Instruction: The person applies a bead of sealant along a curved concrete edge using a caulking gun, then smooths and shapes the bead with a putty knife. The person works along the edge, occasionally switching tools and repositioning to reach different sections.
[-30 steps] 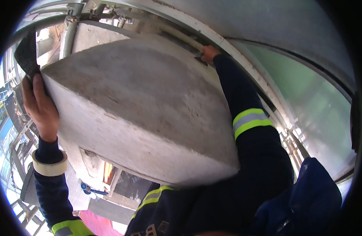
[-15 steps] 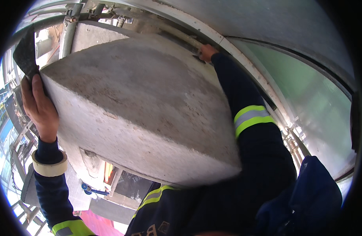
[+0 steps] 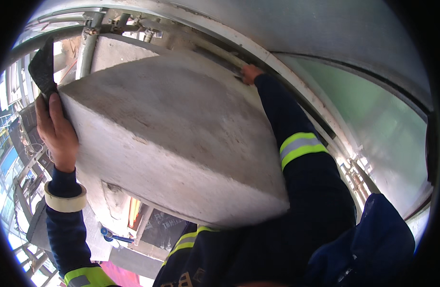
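A big grey concrete block [image 3: 177,110] with a rough top and pale sides fills the middle in front of me. My left hand [image 3: 58,136] rests against its left corner, fingers closed round a scraper with a wide dark blade [image 3: 43,69] that points up and away. Round my left forearm sits a cream roll of tape [image 3: 66,198]. My right arm stretches across the block's right side. At the far right edge, beside the wall, my right hand [image 3: 251,74] is closed on a thin dark tool, mostly hidden, whose kind I cannot make out.
Scaffold tubes [image 3: 88,52] with couplers stand behind the block at the far left. A pale curved frame and a greenish panel [image 3: 358,100] bound the right side. Below the block's near edge lie a blue-handled tool [image 3: 115,236] and a dark board [image 3: 160,229].
Against the block's far edge, my right hand has shifted slightly along it. The whole view has moved a little; my left hand still holds the scraper at the corner.
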`<state>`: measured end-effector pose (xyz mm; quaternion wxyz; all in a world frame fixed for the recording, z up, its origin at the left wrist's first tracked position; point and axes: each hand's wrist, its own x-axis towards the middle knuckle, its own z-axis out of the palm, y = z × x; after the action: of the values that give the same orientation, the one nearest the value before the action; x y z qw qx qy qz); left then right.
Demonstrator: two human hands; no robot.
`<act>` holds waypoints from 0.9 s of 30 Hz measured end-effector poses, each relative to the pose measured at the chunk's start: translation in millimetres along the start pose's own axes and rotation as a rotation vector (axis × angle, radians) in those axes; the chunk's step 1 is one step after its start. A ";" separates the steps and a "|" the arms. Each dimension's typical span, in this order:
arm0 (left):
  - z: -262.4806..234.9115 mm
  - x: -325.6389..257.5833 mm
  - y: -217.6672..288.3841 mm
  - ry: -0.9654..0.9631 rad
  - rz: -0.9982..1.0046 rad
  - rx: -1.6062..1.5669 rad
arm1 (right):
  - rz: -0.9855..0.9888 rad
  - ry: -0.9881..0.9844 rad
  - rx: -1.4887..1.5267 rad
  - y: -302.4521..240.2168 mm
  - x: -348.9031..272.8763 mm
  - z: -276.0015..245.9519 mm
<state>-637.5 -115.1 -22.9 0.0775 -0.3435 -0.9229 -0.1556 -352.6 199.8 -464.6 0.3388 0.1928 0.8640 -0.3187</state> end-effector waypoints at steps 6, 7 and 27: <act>-4.5 1.5 -8.3 -0.046 0.126 0.061 | -0.159 0.199 -0.030 15.7 20.8 -49.1; -6.3 1.4 -9.9 -0.045 0.177 0.098 | -0.187 0.294 -0.041 7.0 23.7 -62.9; -9.2 -1.2 -8.6 -0.093 -0.072 -0.204 | -0.350 0.568 0.191 -11.6 63.6 -69.1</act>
<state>-641.9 -125.2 -16.6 -0.0065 -0.3231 -0.9166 -0.2354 -435.3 245.9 -465.5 0.0056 0.1536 0.9099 -0.3852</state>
